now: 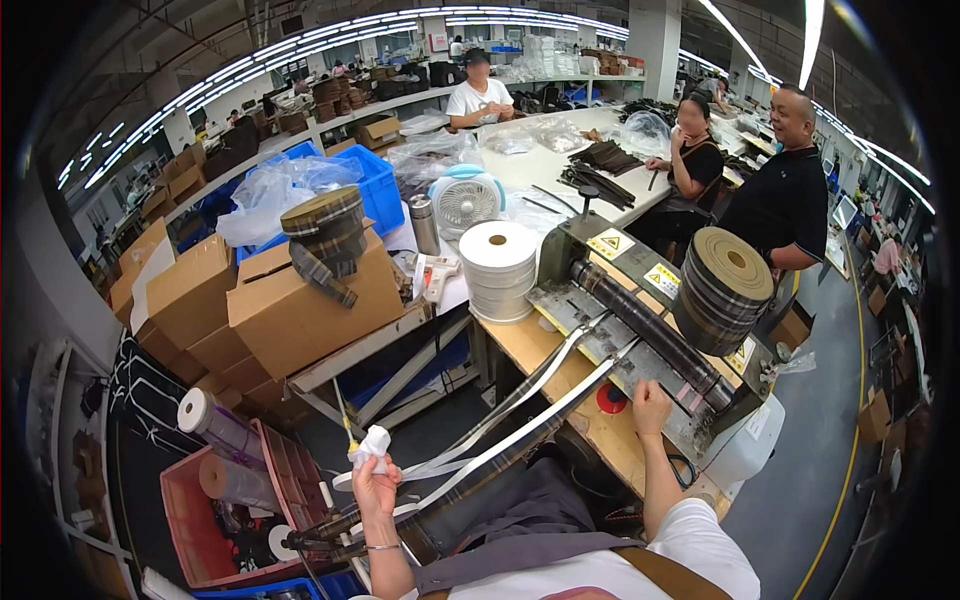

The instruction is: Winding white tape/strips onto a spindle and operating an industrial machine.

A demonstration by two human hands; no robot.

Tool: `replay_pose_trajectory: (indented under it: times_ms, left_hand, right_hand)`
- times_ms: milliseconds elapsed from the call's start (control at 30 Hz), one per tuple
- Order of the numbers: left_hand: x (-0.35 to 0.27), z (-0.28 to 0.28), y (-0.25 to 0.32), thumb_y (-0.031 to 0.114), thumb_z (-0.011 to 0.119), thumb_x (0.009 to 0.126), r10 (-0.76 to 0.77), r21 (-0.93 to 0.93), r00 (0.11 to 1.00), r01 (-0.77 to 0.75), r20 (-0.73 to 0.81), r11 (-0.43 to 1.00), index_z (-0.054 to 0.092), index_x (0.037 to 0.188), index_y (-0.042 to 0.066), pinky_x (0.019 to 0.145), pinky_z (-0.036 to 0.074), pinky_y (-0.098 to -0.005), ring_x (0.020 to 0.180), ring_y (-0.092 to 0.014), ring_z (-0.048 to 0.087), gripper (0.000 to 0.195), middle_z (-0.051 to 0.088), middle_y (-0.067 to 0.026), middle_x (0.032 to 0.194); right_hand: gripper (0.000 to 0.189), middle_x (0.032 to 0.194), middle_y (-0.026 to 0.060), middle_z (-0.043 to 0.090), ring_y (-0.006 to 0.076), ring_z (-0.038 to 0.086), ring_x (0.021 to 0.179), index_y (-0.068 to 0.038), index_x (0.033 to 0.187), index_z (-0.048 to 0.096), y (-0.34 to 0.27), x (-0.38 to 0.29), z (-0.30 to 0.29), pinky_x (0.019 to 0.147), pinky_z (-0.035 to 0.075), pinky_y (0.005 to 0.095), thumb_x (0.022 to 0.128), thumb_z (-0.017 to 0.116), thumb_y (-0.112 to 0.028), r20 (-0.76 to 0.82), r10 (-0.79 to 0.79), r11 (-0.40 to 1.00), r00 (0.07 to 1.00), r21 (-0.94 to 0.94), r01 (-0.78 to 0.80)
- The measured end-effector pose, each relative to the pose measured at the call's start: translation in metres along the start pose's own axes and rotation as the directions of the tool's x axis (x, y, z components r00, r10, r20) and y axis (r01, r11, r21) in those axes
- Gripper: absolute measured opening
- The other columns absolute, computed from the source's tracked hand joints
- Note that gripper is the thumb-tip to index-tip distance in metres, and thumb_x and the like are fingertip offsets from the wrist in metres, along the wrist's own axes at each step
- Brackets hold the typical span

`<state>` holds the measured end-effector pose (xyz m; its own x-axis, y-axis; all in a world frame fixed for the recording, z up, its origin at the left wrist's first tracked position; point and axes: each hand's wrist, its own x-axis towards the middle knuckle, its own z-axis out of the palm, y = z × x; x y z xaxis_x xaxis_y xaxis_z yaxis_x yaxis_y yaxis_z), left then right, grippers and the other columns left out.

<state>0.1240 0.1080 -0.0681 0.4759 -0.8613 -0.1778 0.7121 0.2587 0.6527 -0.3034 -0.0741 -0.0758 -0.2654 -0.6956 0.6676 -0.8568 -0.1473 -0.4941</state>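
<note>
My left hand point(376, 486) is raised at the lower left, its fingers closed around a crumpled white tissue or cloth point(373, 444). Over the front edge of a roller machine's metal bed point(555, 300), my right hand point(651, 409) is curled near a thin dark bar point(675, 397). Whether its fingers hold anything is hidden. Two strips run from the dark roller point(645, 330) down towards my lap: white tape point(517, 409) lies along plaid webbing point(525, 439). A round red piece point(611, 399) shows on the wooden bench beside my right hand.
A wound plaid roll point(724, 292) sits on the machine, a white spool point(498, 274) left of it. Further left are a glue gun point(439, 276), a fan point(469, 199) and a cardboard box point(315, 307) bearing webbing. A red crate point(180, 517) stands low left. Several people are beyond.
</note>
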Motion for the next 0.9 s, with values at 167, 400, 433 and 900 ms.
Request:
replay_pose_trajectory:
  times_ms: [167, 400, 433, 900]
  left_hand:
    - [0.0, 0.008, -0.001, 0.007, 0.054, 0.078, 0.041, -0.01, 0.999, -0.042, -0.031, 0.999, 0.047, 0.104, 0.002, 0.046, 0.04, -0.0291, 0.054, -0.019, 0.052, 0.027, 0.056, -0.0095, 0.082]
    - [-0.005, 0.017, 0.004, 0.002, 0.052, 0.074, 0.062, -0.014, 0.998, -0.063, -0.017, 0.998, 0.044, 0.11, 0.011, 0.045, 0.04, -0.0284, 0.056, -0.019, 0.052, 0.038, 0.057, -0.0096, 0.093]
    - [-0.007, 0.024, 0.005, 0.002, 0.052, 0.073, 0.085, -0.013, 0.996, -0.086, -0.029, 0.996, 0.043, 0.11, 0.012, 0.045, 0.04, -0.0282, 0.056, -0.019, 0.052, 0.039, 0.057, -0.0094, 0.093]
    - [0.0, 0.0, 0.002, -0.007, 0.052, 0.069, 0.078, -0.029, 0.997, -0.078, 0.007, 0.997, 0.044, 0.107, 0.003, 0.052, 0.042, -0.0282, 0.062, -0.018, 0.052, 0.04, 0.056, -0.0097, 0.089]
  right_hand:
    - [0.032, 0.051, 0.0159, 0.046, 0.0336, 0.048, 0.048, -0.003, 0.056, 0.043, -0.002, -0.001, 0.0, 0.045, 0.035, 0.04, 0.08, 0.056, -0.019, -0.011, -0.006, 1.0, 1.0, 0.017, 0.006]
    - [0.032, 0.051, 0.0158, 0.047, 0.0334, 0.048, 0.047, -0.002, 0.056, 0.043, -0.001, 0.0, -0.001, 0.045, 0.034, 0.0406, 0.079, 0.056, -0.019, -0.02, -0.022, 1.0, 1.0, 0.015, 0.022]
    - [0.031, 0.051, 0.0158, 0.047, 0.0335, 0.048, 0.047, -0.002, 0.056, 0.043, 0.001, 0.0, -0.001, 0.045, 0.034, 0.0405, 0.079, 0.056, -0.019, -0.017, -0.02, 1.0, 1.0, 0.017, 0.02]
    - [0.031, 0.052, 0.0161, 0.047, 0.0341, 0.048, 0.048, -0.002, 0.057, 0.043, -0.001, 0.001, 0.0, 0.045, 0.035, 0.0408, 0.08, 0.056, -0.019, 0.001, -0.017, 1.0, 1.0, -0.003, 0.017]
